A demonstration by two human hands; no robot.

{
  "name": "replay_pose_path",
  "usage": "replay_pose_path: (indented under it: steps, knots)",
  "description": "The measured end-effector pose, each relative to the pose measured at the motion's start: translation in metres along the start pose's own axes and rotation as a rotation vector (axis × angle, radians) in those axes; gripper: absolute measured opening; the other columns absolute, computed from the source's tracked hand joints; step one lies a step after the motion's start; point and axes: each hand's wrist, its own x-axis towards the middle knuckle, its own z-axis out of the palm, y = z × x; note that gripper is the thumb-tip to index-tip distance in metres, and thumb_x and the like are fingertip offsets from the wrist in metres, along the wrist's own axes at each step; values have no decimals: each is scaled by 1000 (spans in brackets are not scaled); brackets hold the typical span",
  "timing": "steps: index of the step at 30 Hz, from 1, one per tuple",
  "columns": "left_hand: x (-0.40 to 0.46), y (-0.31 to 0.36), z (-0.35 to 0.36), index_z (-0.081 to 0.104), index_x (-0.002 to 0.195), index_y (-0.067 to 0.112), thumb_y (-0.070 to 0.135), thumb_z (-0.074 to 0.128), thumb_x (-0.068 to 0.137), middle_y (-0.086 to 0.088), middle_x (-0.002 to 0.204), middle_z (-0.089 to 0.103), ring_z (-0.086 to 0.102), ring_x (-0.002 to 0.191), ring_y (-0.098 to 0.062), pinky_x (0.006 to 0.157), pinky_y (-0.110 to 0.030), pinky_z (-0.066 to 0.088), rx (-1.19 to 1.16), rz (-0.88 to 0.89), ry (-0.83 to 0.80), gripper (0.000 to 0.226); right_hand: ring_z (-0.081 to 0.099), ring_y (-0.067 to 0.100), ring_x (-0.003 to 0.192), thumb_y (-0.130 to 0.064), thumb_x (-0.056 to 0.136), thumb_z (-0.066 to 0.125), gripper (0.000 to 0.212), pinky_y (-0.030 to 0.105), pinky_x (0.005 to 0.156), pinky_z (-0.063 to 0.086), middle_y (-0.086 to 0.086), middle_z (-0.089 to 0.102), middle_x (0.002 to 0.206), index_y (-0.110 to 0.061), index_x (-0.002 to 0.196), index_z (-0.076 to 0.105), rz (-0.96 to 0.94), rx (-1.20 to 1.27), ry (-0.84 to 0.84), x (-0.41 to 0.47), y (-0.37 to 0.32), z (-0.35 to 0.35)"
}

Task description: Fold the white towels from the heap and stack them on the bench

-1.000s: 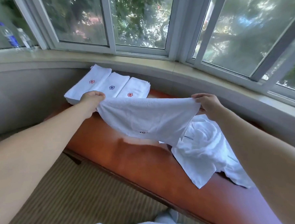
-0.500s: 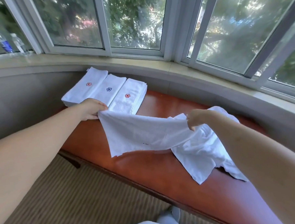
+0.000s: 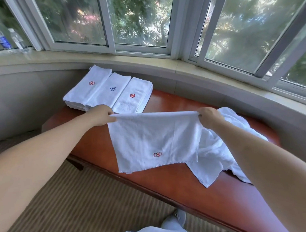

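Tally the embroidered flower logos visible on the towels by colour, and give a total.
Red flower logos: 3, on the far-left folded white towel, the right folded white towel, and the white towel held up by the left hand and right hand.
Blue flower logos: 1, on the middle folded white towel.
Total: 4

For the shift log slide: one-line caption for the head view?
Both hands, left hand and right hand, hold a towel stretched above the bench.

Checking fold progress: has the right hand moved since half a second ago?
Yes. The right hand has risen off the heap and drawn rightward, away from the folded stacks, stretching the towel taut with the left hand.
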Motion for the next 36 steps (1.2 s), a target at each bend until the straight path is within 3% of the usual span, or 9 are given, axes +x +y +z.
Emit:
replay_pose_path:
  steps: [3, 5, 8, 13, 16, 19, 25, 33, 36]
  knots:
    - [-1, 3, 0, 61, 82, 10, 44, 67, 94, -2, 80, 57, 51, 70, -17, 62, -33, 33, 78, 35, -31, 36, 62, 36, 106, -8, 92, 44, 37, 32, 72, 42, 9, 68, 118, -21, 117, 69, -4, 36, 35, -2, 3, -2]
    - [-6, 6, 4, 57, 76, 15, 41, 70, 92, 1, 79, 54, 47, 68, -16, 63, -32, 33, 144, 79, -219, 34, 60, 32, 111, -12, 97, 47, 36, 32, 81, 45, 7, 65, 124, -17, 126, 66, -42, -23, -173, -7, 4, -3]
    - [-16, 15, 15, 60, 70, 25, 38, 73, 88, 5, 77, 54, 47, 66, -13, 63, -28, 35, 228, 64, -506, 26, 57, 22, 93, -18, 96, 53, 17, 32, 84, 51, 2, 61, 103, -14, 104, 67, -23, -121, -488, -20, 7, 6]
    - [-11, 22, 11, 74, 101, 20, 21, 76, 89, 4, 99, 68, 67, 91, -12, 71, -22, 52, 3, -182, -816, 12, 64, 26, 102, -24, 81, 58, 30, 41, 95, 53, 7, 67, 112, -14, 109, 64, 190, 84, -500, -20, 16, 11]
    - [9, 23, 1, 72, 113, 10, 14, 75, 88, -3, 111, 69, 63, 93, -16, 75, -25, 53, -158, -236, -729, 25, 57, 19, 77, -21, 76, 50, 23, 29, 66, 45, 3, 67, 99, -19, 95, 63, 158, 114, -388, -7, 20, 0]
    - [36, 24, -7, 68, 100, 14, 22, 75, 89, -1, 111, 60, 57, 91, -16, 72, -26, 50, -168, -203, -462, 15, 58, 25, 81, -19, 85, 47, 13, 32, 65, 41, 1, 64, 90, -19, 83, 60, 149, 141, -291, 16, 25, 1]
    - [78, 20, 63, 49, 140, 19, 32, 67, 93, -13, 137, 50, 55, 118, -33, 99, -40, 47, -321, -247, 181, 51, 52, 37, 122, -7, 87, 47, 52, 40, 82, 47, 12, 49, 137, -20, 137, 48, 277, 285, 31, 54, 26, 72]
    - [50, -5, 233, 44, 149, 15, 27, 64, 96, -11, 148, 48, 56, 102, -22, 87, -31, 45, -388, -488, -284, 58, 58, 29, 122, -14, 92, 52, 44, 31, 93, 48, 5, 61, 137, -20, 134, 62, 251, 357, -527, 4, 19, 225]
    - [37, -17, 272, 36, 155, 17, 29, 65, 97, -11, 153, 39, 55, 115, -27, 88, -33, 45, -407, -590, -353, 66, 60, 26, 117, -14, 92, 54, 41, 29, 90, 46, 4, 62, 135, -18, 132, 62, 319, 376, -595, -15, 26, 258]
